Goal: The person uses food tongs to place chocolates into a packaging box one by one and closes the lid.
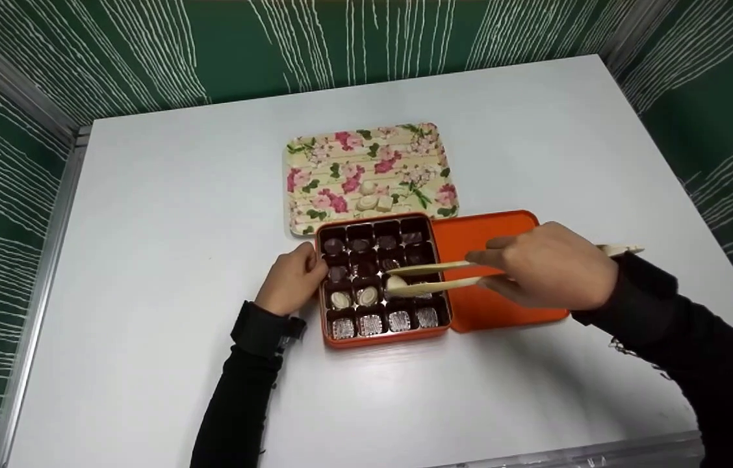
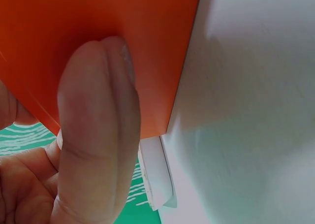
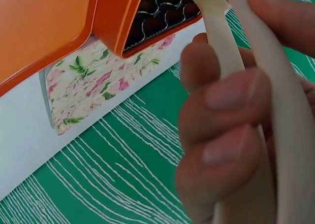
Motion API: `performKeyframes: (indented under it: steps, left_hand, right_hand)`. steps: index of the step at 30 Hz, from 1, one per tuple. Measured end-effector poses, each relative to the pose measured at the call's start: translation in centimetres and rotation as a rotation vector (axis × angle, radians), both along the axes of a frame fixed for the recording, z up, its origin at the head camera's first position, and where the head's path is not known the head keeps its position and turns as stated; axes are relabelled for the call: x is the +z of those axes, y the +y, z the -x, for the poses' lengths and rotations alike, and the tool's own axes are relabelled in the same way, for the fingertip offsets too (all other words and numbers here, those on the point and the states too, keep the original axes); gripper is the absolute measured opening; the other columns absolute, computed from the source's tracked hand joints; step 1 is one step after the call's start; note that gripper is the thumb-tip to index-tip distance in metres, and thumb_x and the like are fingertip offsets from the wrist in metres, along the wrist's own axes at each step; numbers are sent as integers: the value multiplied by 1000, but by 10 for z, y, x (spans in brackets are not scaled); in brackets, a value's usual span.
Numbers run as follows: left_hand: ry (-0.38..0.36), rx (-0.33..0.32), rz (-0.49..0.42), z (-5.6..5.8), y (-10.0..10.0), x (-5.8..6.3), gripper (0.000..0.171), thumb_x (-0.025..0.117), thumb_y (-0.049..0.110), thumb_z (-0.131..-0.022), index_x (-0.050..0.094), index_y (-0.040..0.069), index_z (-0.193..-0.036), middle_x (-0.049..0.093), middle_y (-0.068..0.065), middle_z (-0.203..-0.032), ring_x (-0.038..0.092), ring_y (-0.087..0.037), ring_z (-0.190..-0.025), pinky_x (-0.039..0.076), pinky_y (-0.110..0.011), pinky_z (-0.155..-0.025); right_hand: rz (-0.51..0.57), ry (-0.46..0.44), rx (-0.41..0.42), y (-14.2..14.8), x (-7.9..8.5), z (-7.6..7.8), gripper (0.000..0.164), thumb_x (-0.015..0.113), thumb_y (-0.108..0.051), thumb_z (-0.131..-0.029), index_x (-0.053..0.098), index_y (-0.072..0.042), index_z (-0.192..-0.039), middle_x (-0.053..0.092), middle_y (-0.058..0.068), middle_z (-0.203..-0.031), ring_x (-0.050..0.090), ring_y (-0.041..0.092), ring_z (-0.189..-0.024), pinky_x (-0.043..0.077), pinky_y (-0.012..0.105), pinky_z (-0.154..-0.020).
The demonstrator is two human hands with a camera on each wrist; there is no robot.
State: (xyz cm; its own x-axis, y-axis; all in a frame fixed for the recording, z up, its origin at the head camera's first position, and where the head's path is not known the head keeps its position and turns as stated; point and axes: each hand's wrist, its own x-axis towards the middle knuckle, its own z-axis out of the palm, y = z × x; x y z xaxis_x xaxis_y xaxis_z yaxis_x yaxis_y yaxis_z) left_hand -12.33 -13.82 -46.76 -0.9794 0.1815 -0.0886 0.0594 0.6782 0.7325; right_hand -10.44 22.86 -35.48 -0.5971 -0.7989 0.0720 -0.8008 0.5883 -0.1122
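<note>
A square orange chocolate box (image 1: pixel 373 341) sits on the table, its compartments holding dark pieces and white ovals. On its left side my left hand (image 1: pixel 290 281) grips the edge, fingers (image 2: pixel 93 115) pressed on the outer wall and the thumb at the rim. Above the lid, my right hand (image 1: pixel 548 266) holds pale tongs (image 1: pixel 448 285), fingers on both arms. The tong tips reach into the box, one on each side of a white chocolate (image 1: pixel 396 285); whether they squeeze it I cannot tell. In the right wrist view the tips are out of sight.
Behind the box lies a floral tray (image 1: pixel 334 169) bearing three small white chocolates (image 1: pixel 368 203). An orange lid (image 1: pixel 483 234) lies against the box's right side, partly under my right hand. Green walls with white lines (image 1: pixel 236 52) surround the white table (image 1: pixel 165 214).
</note>
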Motion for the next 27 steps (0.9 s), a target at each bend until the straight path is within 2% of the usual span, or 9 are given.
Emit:
performKeyframes:
  steps: [7, 13, 18, 23, 27]
  left_hand:
    - [-3, 7, -4, -1, 1, -2, 20, 57, 16, -95, 46, 14, -79, 44, 2, -67, 47, -18, -62, 36, -32, -59]
    - [1, 9, -13, -1, 1, -1, 21, 57, 15, -95, 45, 14, -78, 43, 2, -67, 45, -18, -61, 35, -32, -59]
    - [2, 15, -13, -1, 1, 0, 20, 57, 14, -94, 45, 14, -78, 43, 2, -66, 46, -18, -62, 35, -32, -58]
    - [-4, 18, -20, 0, 0, -1, 21, 58, 15, -94, 46, 14, -78, 44, 2, -66, 46, -18, -61, 36, -31, -58]
    - [-2, 4, -15, -1, 0, -1, 21, 57, 15, -95, 45, 14, -78, 43, 2, -66, 46, -17, -61, 36, -31, -59]
  right_hand:
    - [-41, 9, 14, -14, 4, 1, 29, 84, -20, -84, 77, -7, -109, 61, 2, -74, 43, 13, -46, 36, 28, -45]
    - [-173, 30, -19, -37, 18, 0, 23, 81, -28, -87, 76, -9, -99, 53, 1, -66, 36, 15, -42, 32, 31, -41]
    - [-269, 5, -48, -46, 28, 3, 23, 81, -29, -87, 73, -9, -96, 49, 0, -63, 35, 15, -43, 34, 32, -40]
    - [-282, -31, -47, -46, 33, 4, 25, 80, -29, -88, 71, -7, -97, 47, 0, -63, 35, 15, -43, 39, 33, -42]
    - [-260, -9, -21, -44, 33, 4, 26, 81, -28, -86, 72, -7, -96, 48, 0, -64, 35, 16, -43, 41, 35, -44]
